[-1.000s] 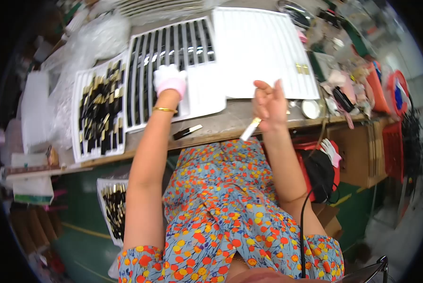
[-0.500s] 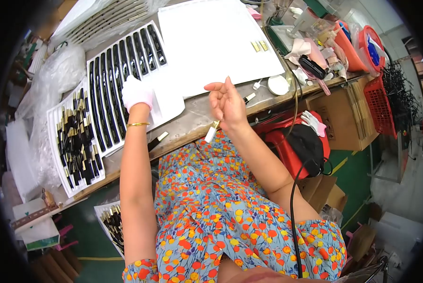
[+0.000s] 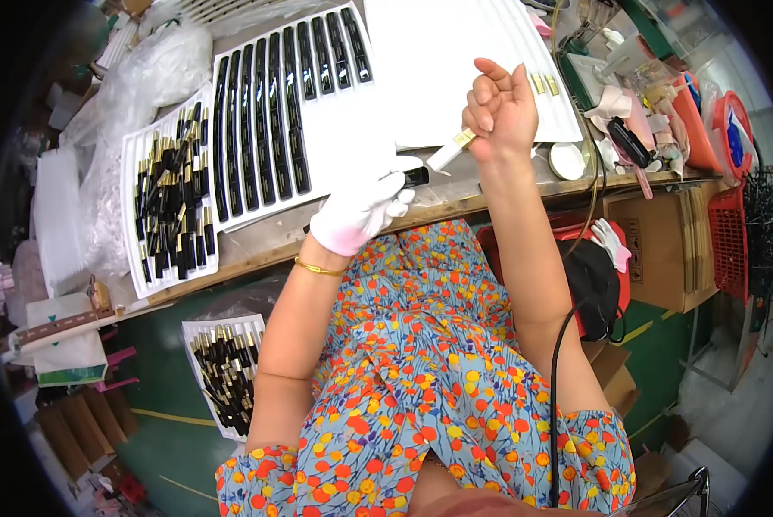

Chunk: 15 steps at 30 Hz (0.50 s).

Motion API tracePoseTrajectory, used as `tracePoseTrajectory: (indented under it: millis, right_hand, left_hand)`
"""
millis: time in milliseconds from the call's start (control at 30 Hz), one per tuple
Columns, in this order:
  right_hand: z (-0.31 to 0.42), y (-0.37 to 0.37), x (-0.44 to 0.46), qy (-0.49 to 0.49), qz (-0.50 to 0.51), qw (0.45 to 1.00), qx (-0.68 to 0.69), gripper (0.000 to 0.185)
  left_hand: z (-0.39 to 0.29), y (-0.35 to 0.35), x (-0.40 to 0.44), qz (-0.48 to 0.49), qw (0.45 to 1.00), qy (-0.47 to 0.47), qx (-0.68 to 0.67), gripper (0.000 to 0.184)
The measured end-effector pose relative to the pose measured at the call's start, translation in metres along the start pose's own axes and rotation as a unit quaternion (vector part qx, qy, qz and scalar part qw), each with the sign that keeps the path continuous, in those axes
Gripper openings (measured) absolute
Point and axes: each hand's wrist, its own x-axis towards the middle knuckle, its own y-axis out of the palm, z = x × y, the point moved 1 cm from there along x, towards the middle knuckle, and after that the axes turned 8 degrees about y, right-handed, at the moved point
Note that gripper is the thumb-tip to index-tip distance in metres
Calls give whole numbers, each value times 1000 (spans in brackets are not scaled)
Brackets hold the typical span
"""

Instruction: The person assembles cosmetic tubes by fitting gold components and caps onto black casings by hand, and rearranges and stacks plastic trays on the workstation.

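Black tubes (image 3: 261, 129), lined up at eleven o'clock, might be nudged askew if the white-gloved left hand (image 3: 365, 205) swings their way. It pinches one glossy black tube (image 3: 417, 177) at twelve o'clock, which might slide against the fabric. At one o'clock, the bare right hand (image 3: 500, 112) has half-curled fingers closed on the gold end of a white stick (image 3: 445, 155); held only there, it might drop. Counts: about ten lined rows; two trays of jumbled tubes, at ten (image 3: 175, 280) and eight o'clock, too tangled to number; one tube, one stick in hand; two small gold pieces (image 3: 538, 84) at one o'clock.
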Motion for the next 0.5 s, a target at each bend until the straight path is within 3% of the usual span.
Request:
tracePoseTrajectory:
  millis: [133, 200, 267, 367, 433, 500]
  right_hand:
    - [-12, 0, -1, -2, -20, 1000, 3, 48]
    - [-15, 1, -4, -11, -42, 999, -4, 48]
    - [-14, 2, -8, -87, -79, 993, -25, 48]
    - [-12, 2, -7, -86, -45, 995, -33, 49]
    - [-12, 0, -6, -71, -40, 996, -33, 50]
    - [-11, 0, -7, -65, -27, 997, -34, 50]
  left_hand:
    - [4, 0, 1, 6, 998, -2, -58, 27]
    - [5, 7, 2, -53, 998, 35, -27, 22]
    - [7, 6, 1, -52, 998, 24, -23, 19]
    - [8, 7, -2, -70, 997, 2, -20, 15]
    - [8, -2, -2, 38, 999, -19, -3, 18]
    - [7, -2, -2, 38, 999, -31, 6, 20]
